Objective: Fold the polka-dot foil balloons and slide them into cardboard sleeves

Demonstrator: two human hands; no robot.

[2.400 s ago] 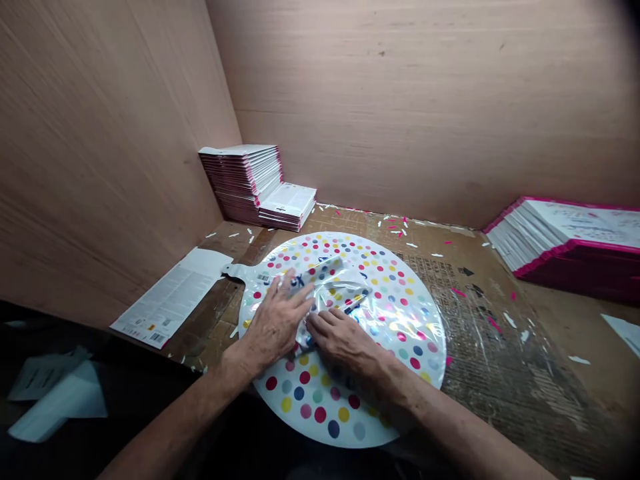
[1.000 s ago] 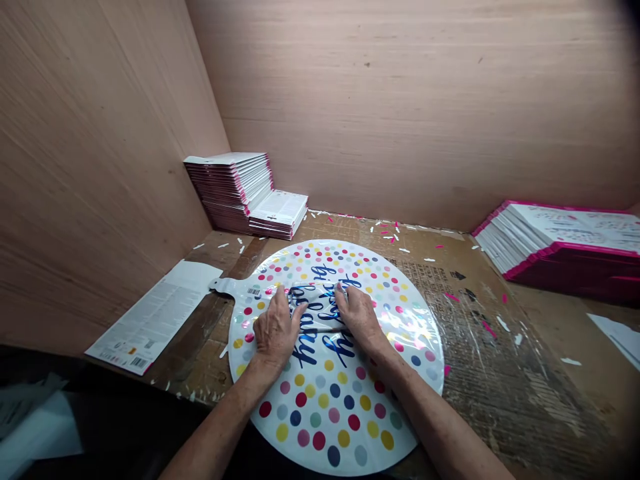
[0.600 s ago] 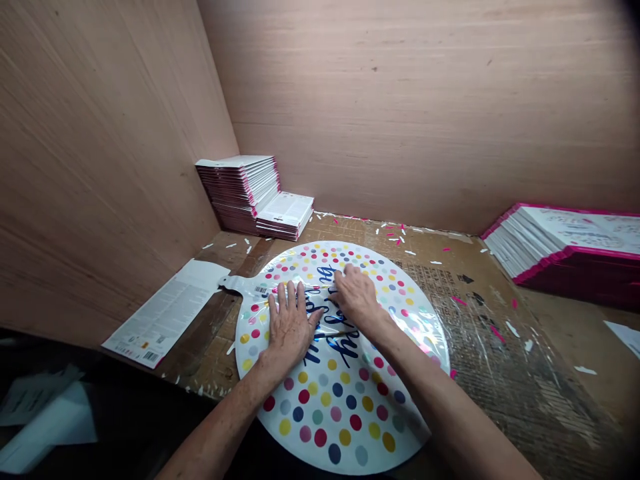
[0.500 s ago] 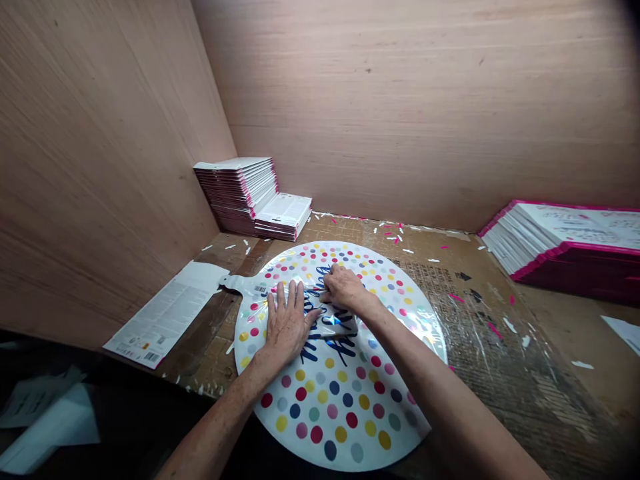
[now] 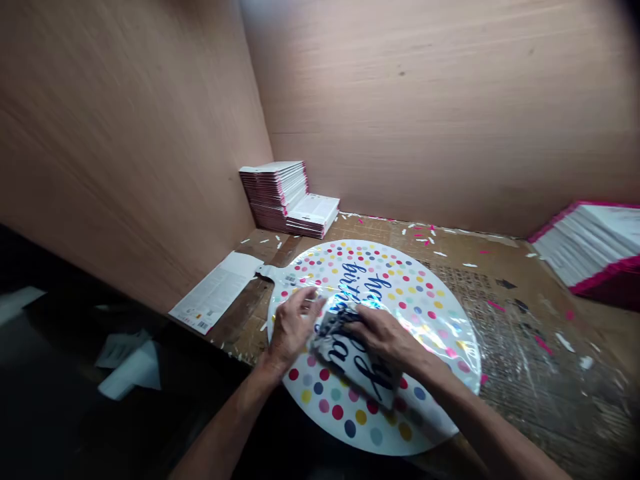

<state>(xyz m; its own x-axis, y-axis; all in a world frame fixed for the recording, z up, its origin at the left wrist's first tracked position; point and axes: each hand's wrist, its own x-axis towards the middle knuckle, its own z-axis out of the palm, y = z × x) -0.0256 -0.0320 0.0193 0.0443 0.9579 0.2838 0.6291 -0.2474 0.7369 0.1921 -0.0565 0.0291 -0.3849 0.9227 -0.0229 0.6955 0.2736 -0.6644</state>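
A flat, round foil balloon (image 5: 425, 313) with coloured dots and dark "happy birthday" lettering lies over the front edge of the work surface, its tail pointing left. Over its middle is a crumpled, shiny piece (image 5: 350, 363) with dark lettering on or through it; whether it is a separate clear packet or a fold of the balloon, I cannot tell. My right hand (image 5: 377, 333) is closed on its upper part. My left hand (image 5: 293, 327) is beside its left end, fingers half curled and apart, slightly blurred; any touch there is unclear.
A stack of white, pink-edged cards (image 5: 277, 197) stands in the back left corner. A printed card (image 5: 215, 293) lies left of the balloon tail. More pink-edged cards (image 5: 590, 247) stand at right. Paper scraps (image 5: 430, 233) litter the cardboard surface (image 5: 530, 373). Plywood walls (image 5: 400, 120) enclose two sides.
My left hand has come up from lying flat and its fingers have curled. My right hand has pulled the crumpled shiny piece up off the balloon's middle. The view has shifted left.
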